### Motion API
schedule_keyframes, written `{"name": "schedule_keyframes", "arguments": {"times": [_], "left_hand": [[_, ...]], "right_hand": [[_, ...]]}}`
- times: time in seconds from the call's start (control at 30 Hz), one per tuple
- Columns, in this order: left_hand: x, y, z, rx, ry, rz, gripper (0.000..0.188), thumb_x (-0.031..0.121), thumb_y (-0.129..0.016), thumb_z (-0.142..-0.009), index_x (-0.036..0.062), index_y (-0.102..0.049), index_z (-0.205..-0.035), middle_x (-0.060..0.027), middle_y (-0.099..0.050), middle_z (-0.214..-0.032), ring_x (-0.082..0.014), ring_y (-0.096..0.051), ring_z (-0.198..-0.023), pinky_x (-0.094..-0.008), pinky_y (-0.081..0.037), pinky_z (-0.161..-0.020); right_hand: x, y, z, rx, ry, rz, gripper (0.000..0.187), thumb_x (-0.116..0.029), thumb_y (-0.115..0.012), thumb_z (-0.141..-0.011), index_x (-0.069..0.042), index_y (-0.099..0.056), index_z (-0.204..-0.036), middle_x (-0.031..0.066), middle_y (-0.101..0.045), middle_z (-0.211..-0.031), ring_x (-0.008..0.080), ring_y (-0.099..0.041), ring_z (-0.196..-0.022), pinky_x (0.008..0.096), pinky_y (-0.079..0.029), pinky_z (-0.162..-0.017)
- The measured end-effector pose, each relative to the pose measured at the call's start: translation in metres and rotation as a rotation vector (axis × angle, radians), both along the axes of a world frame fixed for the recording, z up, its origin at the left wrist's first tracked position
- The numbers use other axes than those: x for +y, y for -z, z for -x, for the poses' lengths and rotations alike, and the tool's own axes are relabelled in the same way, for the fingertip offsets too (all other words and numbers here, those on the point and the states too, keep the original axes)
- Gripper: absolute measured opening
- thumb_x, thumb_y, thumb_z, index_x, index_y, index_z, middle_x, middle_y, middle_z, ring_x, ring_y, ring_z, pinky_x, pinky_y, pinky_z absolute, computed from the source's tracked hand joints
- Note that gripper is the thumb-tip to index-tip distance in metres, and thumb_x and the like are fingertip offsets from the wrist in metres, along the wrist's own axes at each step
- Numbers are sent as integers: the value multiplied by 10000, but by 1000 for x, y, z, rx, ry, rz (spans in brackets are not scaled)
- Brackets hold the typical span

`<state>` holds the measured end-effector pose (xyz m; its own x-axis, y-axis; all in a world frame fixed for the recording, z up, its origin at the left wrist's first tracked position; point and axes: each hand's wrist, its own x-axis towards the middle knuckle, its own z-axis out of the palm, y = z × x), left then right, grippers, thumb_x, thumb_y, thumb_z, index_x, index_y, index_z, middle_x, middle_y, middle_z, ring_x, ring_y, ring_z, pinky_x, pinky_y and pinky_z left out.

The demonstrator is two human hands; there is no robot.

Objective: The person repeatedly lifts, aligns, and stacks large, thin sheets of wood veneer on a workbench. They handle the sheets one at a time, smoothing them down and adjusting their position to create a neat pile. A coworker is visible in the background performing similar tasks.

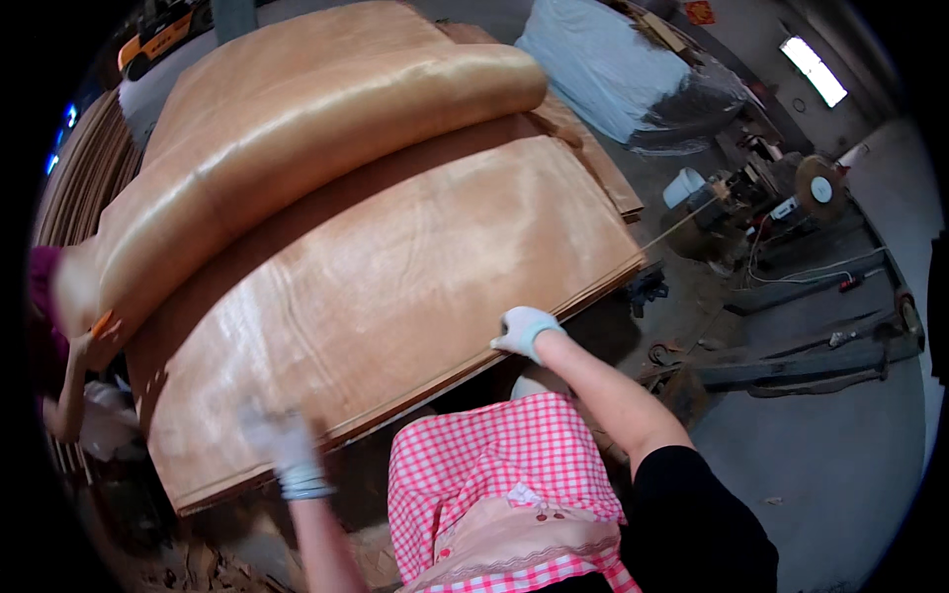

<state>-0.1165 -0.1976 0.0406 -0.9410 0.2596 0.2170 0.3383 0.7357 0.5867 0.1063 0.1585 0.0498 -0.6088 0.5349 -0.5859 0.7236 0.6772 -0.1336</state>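
Note:
A broad stack of thin wood veneer sheets (425, 267) spreads in front of me, its top surface wavy and light brown. Across its far part a veneer sheet (326, 119) bends over in a long rounded curl. At the near edge of the stack, right of my middle, my white-gloved right hand (526, 332) is closed on the rim of a veneer sheet. My gloved left hand (280, 445) is over the near left part of the stack, smeared by motion, so its fingers cannot be made out.
At the left, a co-worker's hand (97, 336) is by the curl's end. Behind stand more stacked sheets (89, 168). A plastic-wrapped pile (603, 64), a white bucket (683, 186) and a machine with a round wheel (819, 189) stand to the right. Scraps (213, 568) litter the floor.

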Motion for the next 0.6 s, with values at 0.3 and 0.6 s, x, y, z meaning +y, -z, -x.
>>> {"name": "schedule_keyframes", "arguments": {"times": [0.3,0.6], "left_hand": [[203,34,-131,-21,692,344,853,377,-636,-815,-53,-263,-1449,-265,-270,-1504,-395,-202,-1419,-495,-115,-1177],[191,29,-122,-30,667,445,906,340,-668,-790,-49,-215,-1472,-253,-246,-1519,-387,-184,-1427,-480,-99,-1182]], "right_hand": [[11,-4,-20,167,25,126,380,-356,-621,-804,-57,-705,-1023,196,-675,-1047,354,-651,-983,442,-513,-853],[217,-30,-168,240,182,-58,303,-266,-601,-846,-90,-690,-1076,180,-669,-1079,333,-633,-1017,415,-490,-895]]}}
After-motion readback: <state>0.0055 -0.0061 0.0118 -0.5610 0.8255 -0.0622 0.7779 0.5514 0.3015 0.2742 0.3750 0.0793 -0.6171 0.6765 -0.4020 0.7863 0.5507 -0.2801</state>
